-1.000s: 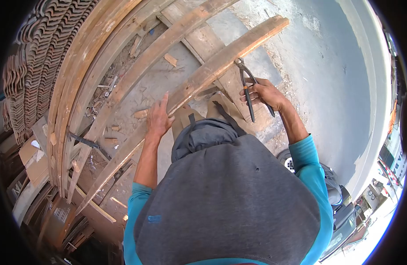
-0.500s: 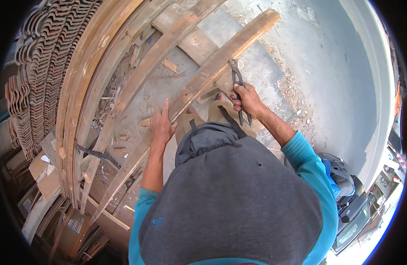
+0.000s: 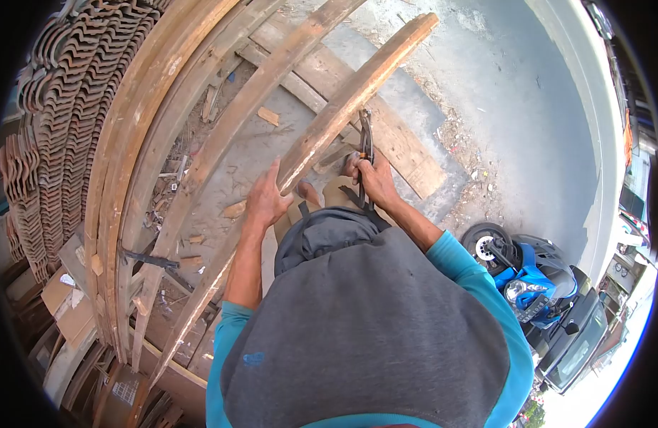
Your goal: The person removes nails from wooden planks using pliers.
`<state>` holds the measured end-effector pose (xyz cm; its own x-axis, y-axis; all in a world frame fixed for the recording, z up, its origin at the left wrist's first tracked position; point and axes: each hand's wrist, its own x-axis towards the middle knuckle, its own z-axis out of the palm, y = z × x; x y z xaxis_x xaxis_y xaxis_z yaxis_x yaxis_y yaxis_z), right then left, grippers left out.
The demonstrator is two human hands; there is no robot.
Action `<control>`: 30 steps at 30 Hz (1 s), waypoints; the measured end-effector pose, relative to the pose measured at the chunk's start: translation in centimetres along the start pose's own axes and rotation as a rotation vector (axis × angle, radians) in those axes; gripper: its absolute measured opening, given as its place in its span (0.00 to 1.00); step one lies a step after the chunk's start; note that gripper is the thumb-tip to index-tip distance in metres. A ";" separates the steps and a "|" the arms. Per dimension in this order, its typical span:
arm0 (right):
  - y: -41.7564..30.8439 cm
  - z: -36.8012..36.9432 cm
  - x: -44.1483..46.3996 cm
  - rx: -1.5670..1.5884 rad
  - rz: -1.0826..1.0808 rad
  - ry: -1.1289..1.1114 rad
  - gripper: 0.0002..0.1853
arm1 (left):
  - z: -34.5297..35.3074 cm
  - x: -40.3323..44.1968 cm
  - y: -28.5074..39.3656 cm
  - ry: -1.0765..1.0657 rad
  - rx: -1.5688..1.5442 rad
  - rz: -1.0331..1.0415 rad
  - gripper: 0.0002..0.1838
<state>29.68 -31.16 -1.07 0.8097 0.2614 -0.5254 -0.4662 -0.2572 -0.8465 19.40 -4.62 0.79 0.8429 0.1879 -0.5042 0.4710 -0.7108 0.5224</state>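
Note:
In the head view, my left hand grips a long wooden beam that runs diagonally from lower left to upper right. Its fingers lie along the beam's side, and part of the grip is hidden. My right hand is closed around dark metal pincers, whose jaws point up beside the beam's edge. Whether the jaws touch the wood I cannot tell. The lower handles are partly covered by my hand and clothing. Below the beam, a short plank lies on the floor near my feet.
Several long beams lie side by side at left, with stacked roof tiles beyond. A dark clamp-like bar sits against them. Wood scraps and debris litter the concrete floor. A blue motorcycle stands at right.
My right hand has moved left and down with the pincers, which now stand more upright and narrower in view. The beam's far end has shifted slightly left. My left hand stays on the beam.

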 end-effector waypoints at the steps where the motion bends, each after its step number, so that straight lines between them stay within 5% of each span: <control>1: -0.6 -0.5 -1.0 -0.006 0.000 0.002 0.11 | 0.0 -0.4 0.0 -0.001 -0.006 0.001 0.53; 7: -2.2 -2.4 -4.8 0.303 0.338 -0.098 0.22 | -0.1 -3.2 -3.7 0.025 -0.027 0.069 0.54; 16: -5.9 -9.4 0.8 0.169 0.175 -0.059 0.29 | 0.5 -3.8 -5.1 0.014 -0.024 0.016 0.51; 22: -7.1 -11.2 3.5 -0.230 0.062 -0.154 0.26 | 0.6 -4.4 -3.8 0.038 0.055 -0.069 0.51; 30: -10.7 -16.2 4.7 0.006 0.210 -0.226 0.31 | 2.2 -4.8 -3.2 0.160 0.190 -0.050 0.57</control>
<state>44.25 -42.24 6.96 0.5960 0.4039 -0.6940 -0.6176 -0.3218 -0.7176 13.29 -4.73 0.05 0.8575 0.3198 -0.4030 0.4683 -0.8096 0.3538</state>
